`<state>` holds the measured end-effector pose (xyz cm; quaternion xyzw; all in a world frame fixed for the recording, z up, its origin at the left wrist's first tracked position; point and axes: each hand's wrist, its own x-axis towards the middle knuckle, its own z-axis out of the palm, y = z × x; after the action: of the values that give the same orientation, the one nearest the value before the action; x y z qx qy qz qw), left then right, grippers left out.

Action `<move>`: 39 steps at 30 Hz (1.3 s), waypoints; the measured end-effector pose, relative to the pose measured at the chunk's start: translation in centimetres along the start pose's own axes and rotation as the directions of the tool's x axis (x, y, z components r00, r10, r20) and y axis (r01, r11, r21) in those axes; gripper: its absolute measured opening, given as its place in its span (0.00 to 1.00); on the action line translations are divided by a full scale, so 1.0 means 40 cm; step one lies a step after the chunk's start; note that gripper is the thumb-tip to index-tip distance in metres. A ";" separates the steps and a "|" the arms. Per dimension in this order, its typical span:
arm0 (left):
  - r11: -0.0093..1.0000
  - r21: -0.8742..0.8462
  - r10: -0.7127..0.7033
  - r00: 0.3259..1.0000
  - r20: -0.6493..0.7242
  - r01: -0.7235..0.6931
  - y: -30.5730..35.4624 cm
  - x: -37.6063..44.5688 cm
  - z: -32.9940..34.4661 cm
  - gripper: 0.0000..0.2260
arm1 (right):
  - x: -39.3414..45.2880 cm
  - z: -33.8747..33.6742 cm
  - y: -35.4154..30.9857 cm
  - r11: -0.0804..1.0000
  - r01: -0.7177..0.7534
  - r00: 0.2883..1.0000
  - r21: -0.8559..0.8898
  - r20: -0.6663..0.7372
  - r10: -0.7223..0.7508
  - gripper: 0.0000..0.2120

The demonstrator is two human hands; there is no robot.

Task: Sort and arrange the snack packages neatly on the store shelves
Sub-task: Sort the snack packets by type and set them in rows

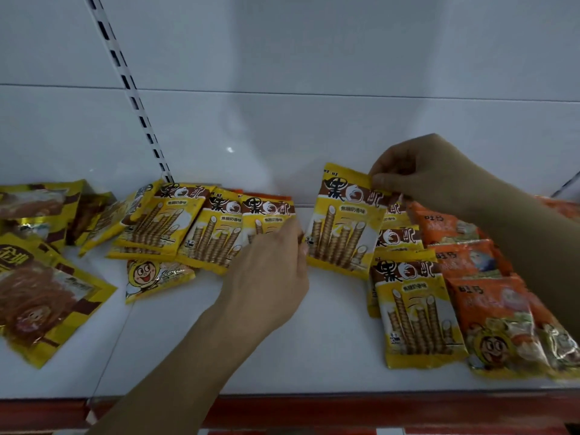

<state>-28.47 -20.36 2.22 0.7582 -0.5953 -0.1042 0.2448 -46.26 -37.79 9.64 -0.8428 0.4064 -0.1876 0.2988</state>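
On the white store shelf (314,356), the sorting looks about half done. The right hand (420,174) pinches the top corner of one yellow wafer-roll snack packet (342,224) between thumb and fingertips, holding it upright near the middle of the shelf, its lower edge on or just above the surface. The left hand (273,271) lies flat with its fingers together on the right end of a leaning row of matching yellow packets (201,227), apparently steadying it, its fingertips just beside the held packet.

That row shows three faces clearly, with perhaps one more at its left end; the overlap makes the count uncertain. To the right, a loose pile of the same yellow packets (414,312) still waits: one lies fully visible at the front and at least two more peek out behind it. Just beside that pile sit orange foil snack bags (489,306), at least four, overlapped and unsorted. A small pale packet with a cartoon face (157,277) lies alone in front of the row. At far left, on the neighbouring section of shelf, several larger gold-and-brown packets (40,296) lie scattered, roughly four, though some are cut off by the frame.

Judging by this, the yellow row is under way, while the right-hand pile, the orange bags, the stray packet and the left group remain to be arranged.
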 end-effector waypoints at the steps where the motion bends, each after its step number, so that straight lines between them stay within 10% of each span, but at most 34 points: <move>1: 1.000 0.027 -0.011 1.000 -0.018 0.011 -0.002 -0.011 -0.004 0.03 | -0.002 0.009 0.002 1.000 0.008 1.000 -0.010 0.009 -0.008 0.03; 20: 0.979 0.053 -0.180 0.962 -0.207 0.194 -0.172 -0.095 -0.107 0.03 | 0.000 0.187 -0.054 1.000 -0.006 0.941 0.009 0.338 0.002 0.02; 28: 0.962 0.018 -0.239 0.872 -0.428 0.272 -0.266 -0.078 -0.195 0.02 | 0.136 0.321 -0.107 0.969 -0.218 0.963 -0.118 0.132 0.233 0.22; 34: 0.997 -0.001 -0.063 0.863 -0.501 0.072 -0.232 -0.095 -0.156 0.06 | 0.142 0.350 -0.091 0.952 -0.303 0.952 0.048 -0.020 0.305 0.02; 39: 0.917 0.166 0.371 0.928 -0.031 -0.362 -0.168 -0.097 -0.066 0.17 | 0.120 0.358 -0.098 0.945 -0.300 0.950 0.133 -0.049 0.309 0.12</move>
<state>-22.62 -14.85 0.63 0.6531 -0.7252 0.0143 0.2176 -33.11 -34.66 1.81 -0.7427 0.5293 -0.1931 0.3618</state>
